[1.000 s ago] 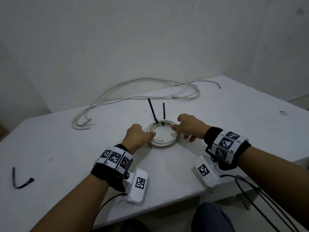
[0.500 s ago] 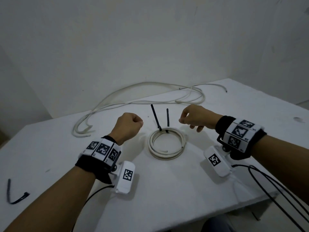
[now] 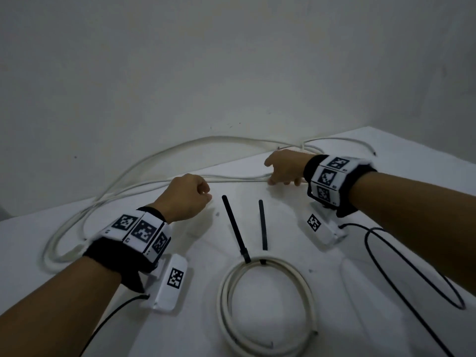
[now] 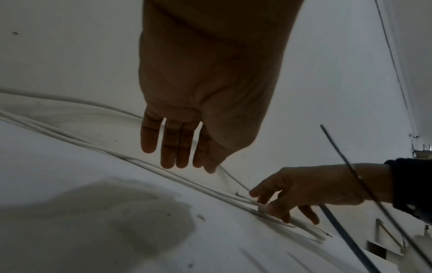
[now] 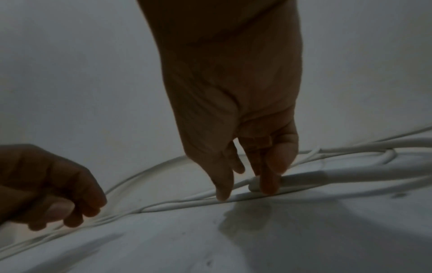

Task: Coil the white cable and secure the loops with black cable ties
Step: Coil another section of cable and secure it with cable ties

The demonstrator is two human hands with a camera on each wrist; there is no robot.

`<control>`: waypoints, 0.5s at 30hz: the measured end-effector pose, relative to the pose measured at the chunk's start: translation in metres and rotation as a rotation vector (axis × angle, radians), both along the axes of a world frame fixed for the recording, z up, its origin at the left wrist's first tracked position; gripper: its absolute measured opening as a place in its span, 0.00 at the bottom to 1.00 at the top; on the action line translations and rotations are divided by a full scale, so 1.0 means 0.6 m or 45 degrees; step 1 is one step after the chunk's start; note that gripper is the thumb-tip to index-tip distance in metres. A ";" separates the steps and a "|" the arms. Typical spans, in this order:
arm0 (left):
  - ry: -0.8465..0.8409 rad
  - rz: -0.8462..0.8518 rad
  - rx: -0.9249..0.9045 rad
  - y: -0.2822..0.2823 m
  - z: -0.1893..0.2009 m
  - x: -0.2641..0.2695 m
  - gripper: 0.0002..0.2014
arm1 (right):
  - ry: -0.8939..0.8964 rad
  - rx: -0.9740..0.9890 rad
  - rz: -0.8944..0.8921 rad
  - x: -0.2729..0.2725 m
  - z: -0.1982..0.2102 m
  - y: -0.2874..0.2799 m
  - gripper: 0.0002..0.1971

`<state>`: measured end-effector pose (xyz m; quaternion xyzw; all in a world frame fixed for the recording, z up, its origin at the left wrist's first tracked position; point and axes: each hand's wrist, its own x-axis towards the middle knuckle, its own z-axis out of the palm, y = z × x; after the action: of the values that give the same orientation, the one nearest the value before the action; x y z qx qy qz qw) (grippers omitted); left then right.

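Head view overlooks table [image 3: 386, 155]; wrist views close, low.

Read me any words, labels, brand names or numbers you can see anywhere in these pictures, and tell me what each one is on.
No readable words, brands or numbers.
Left wristband: black-and-white square code patterns only; tiny marks beside them too small to read.
Right wristband: the same, code patterns and unreadable tiny marks.
White camera boxes under the wrists: one code square each, no text.
Coiled white cable, black cable ties: no print visible.
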<state>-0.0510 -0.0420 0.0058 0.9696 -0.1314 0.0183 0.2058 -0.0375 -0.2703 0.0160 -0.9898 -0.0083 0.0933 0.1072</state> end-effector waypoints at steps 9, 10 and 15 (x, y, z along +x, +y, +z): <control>-0.065 -0.001 0.033 -0.003 0.012 -0.014 0.24 | -0.446 -0.275 0.252 -0.023 0.030 0.008 0.05; -0.108 0.005 0.024 -0.004 0.022 -0.023 0.28 | -0.541 -0.226 0.278 -0.036 0.049 0.008 0.06; -0.423 0.095 -0.091 -0.015 0.100 -0.074 0.39 | -0.958 -0.060 0.391 -0.115 0.168 0.018 0.05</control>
<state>-0.0955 -0.0510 0.0656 0.9494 -0.1267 0.1908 0.2149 -0.1067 -0.2594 0.1166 -0.9443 -0.1926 -0.2604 0.0585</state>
